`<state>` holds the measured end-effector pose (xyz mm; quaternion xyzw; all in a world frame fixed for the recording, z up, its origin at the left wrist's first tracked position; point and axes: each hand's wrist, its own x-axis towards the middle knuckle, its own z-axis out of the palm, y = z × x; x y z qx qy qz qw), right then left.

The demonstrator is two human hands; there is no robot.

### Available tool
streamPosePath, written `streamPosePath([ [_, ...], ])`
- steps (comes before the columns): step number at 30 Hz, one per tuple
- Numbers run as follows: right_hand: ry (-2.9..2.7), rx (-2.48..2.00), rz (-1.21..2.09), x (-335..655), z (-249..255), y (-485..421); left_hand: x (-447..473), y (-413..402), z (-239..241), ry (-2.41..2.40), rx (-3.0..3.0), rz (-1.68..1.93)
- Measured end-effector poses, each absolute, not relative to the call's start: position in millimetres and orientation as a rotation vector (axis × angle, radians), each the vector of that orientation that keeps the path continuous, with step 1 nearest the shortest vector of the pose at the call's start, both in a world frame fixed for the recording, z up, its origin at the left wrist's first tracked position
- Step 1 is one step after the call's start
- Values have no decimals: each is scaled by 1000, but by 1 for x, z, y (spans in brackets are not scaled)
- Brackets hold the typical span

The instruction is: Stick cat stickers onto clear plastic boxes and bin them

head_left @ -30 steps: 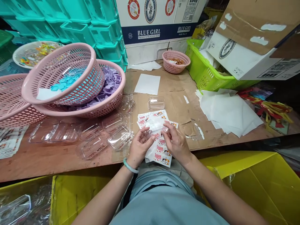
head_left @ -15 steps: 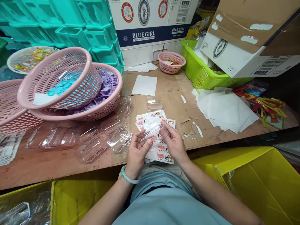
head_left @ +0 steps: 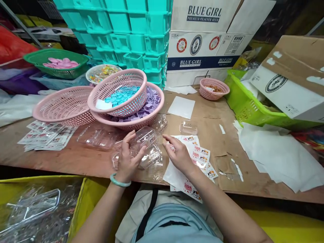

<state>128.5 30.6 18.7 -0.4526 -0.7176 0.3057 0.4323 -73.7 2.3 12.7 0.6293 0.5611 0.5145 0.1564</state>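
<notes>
While left fingers (head_left: 130, 139) pinch, clear tray (head_left: 147, 136) sits between.

Clear plastic case (head_left: 146, 137): transparent, tilted, lifted clear of the surface. Printed sticker sheets (head_left: 202, 156) lie flat, fanned, at its 4 o'clock.

Soft, even overhead light falls on the wooden worktable (head_left: 83, 158), bright at centre, dimming toward the upper right corner and below the table edge. Shadows are faint and short. Small highlights glint on the clear plastic shell (head_left: 145, 136). Wide-angle distortion bows the teal crates (head_left: 131, 33) and cardboard boxes (head_left: 202, 44) near the frame edges; the centre is sharp.
</notes>
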Motion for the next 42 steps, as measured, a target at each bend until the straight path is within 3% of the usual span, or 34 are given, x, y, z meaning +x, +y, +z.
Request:
streamPosePath([
  [3, -1935, -1176, 482, 151, 9, 43, -89, 17, 5, 1788, 2077, 1292],
  [8, -1816, -1456, 240, 215, 7, 38, -59, -8, 17, 1666, 1969, 1491],
  [16, -2518, -1207, 464, 220, -9, -79, 24, -20, 1, 1178, 1157, 1037],
  [22, -2251, -1231, 265, 237, -10, -87, 28, -34, 22, 1212, 843, 1112],
  [26, -2228, -1243, 131, 243, -7, -70, 42, -52, 25, 975, 488, 804],
  [34, -1820, -1380, 355, 237, 0, -73, 69, -50, 6, 1007, 355, 844],
  [42, -1787, -1504, 217, 219, -14, -90, 72, -59, 14, 1034, 409, 892],
])
